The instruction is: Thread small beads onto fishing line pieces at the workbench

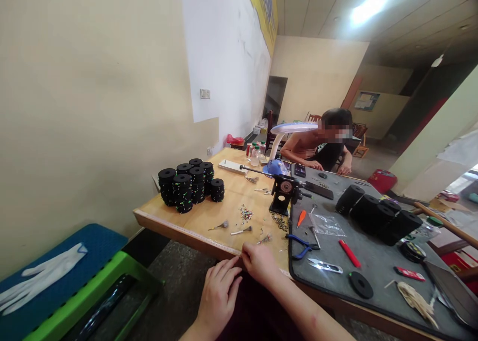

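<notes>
At the table's front edge my right hand (259,264) is closed, its fingers curled in a pinch. Just left of it and slightly lower is my left hand (220,291), with bent fingers drawn together and tips close to the right hand. Whatever lies between the fingers is too small or hidden to make out. Beyond my right hand lies a small tuft-ended brush (266,239). Two more brushes, one with a pale handle (242,230) and one with a yellowish handle (219,225), rest on the wood. Colourful beads (246,213) form a small pile behind them.
Stacked black foam spools (182,191) stand on the left. A black winding device (284,191) sits mid-table. The grey mat (328,226) bears blue pliers (303,246), thread snips (325,266) and a foam ring (360,284). Another person (317,142) sits across, near a lamp (278,142).
</notes>
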### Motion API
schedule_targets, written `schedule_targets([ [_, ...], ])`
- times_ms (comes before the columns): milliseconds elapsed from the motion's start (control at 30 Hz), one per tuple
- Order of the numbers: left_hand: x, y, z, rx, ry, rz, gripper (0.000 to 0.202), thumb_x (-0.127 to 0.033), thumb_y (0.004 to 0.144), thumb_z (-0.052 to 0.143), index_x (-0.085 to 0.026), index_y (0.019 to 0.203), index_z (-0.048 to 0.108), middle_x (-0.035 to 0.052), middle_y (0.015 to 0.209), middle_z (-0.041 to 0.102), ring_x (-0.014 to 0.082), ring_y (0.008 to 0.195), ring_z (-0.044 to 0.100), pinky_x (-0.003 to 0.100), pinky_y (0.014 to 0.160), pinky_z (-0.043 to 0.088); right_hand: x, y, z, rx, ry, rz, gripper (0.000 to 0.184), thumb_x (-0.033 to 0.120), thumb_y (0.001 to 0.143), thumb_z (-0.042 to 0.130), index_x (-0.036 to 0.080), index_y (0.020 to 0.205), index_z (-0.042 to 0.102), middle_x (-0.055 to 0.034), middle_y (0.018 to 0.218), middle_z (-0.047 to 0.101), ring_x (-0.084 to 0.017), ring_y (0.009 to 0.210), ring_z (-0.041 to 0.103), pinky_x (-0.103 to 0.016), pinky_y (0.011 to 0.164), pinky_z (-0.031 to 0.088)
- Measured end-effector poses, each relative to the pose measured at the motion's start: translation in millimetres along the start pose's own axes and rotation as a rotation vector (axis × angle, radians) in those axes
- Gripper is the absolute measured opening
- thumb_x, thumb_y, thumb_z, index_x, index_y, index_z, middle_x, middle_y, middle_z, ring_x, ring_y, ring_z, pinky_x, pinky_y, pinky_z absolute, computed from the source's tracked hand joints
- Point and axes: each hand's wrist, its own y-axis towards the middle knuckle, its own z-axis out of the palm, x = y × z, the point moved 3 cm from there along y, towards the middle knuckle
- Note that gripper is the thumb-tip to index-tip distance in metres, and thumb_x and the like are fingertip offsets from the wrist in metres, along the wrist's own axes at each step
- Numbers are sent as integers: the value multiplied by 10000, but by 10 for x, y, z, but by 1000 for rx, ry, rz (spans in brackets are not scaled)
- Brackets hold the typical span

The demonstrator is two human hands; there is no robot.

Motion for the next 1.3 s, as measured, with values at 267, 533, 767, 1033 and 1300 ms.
schedule_targets([
  [267,27,18,-16,20,94,6,238,-162,879,477,-215,1032,652,99,1263,628,288,1108,560,448,880,438,62,61,11,3,-47,-36,180,235,887,467,196,837,635,-67,805,737,-191,750,687,-228,575,348],
  [533,44,65,-3,24,146,4,256,-139,862,490,-211,1052,645,95,1282,617,285,1120,549,438,891,429,99,66,-13,4,-70,-55,159,221,888,464,194,859,619,-87,836,743,-211,764,699,-234,592,379],
  [767,68,79,28,53,196,-9,288,-128,847,503,-207,1091,635,83,1259,633,281,1104,548,439,877,429,99,73,0,7,-56,-42,168,219,886,462,193,860,626,-96,836,744,-237,769,703,-253,620,409],
  [1033,-37,161,24,63,314,-16,416,-63,826,484,-148,1224,570,112,1182,671,256,946,585,408,815,426,0,20,-38,15,60,11,186,238,850,502,208,839,685,-67,805,746,-202,754,685,-236,611,396],
  [1300,-115,252,64,158,485,21,374,-56,818,481,-126,1146,647,157,1151,685,278,865,605,423,774,407,-278,-121,-122,63,231,73,154,177,761,550,193,778,703,-9,700,712,-135,619,609,-195,512,329],
])
